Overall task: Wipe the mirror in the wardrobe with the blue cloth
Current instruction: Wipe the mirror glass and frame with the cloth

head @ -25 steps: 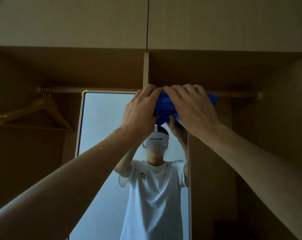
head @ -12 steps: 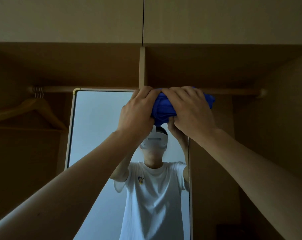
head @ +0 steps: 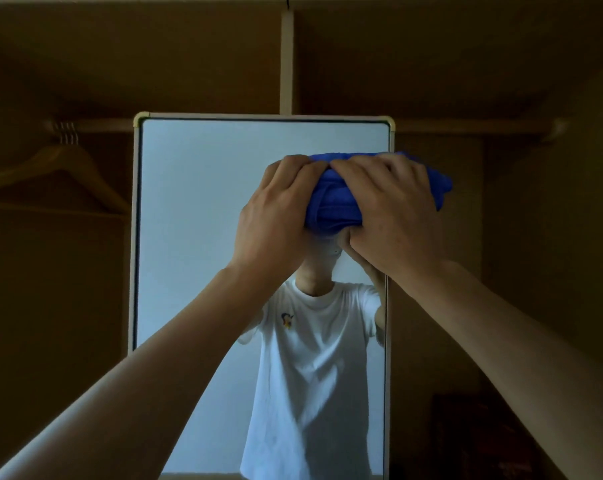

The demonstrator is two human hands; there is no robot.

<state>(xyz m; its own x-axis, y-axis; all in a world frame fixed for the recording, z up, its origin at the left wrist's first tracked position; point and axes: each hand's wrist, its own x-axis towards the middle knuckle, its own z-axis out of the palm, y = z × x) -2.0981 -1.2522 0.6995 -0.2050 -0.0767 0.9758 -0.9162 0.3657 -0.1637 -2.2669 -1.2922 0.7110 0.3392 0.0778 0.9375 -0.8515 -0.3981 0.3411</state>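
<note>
A tall mirror (head: 196, 237) with a pale frame stands upright in the wooden wardrobe, filling the middle of the head view. A bunched blue cloth (head: 334, 202) is pressed against the glass near the mirror's upper right. My left hand (head: 276, 216) grips the cloth's left side. My right hand (head: 393, 216) covers its right side, with blue fabric sticking out beyond the fingers over the mirror's right edge. The mirror reflects a person in a white T-shirt with raised arms.
A wooden hanger (head: 57, 171) hangs from the clothes rail (head: 96, 125) at the left. A vertical wardrobe divider (head: 287, 64) rises above the mirror. The rail (head: 473, 126) continues on the right. Something dark (head: 473, 438) sits low at the right.
Both hands have slid down the glass with the blue cloth, from the mirror's top edge to a little below it. The view has tilted down, so the mirror's whole top edge shows.
</note>
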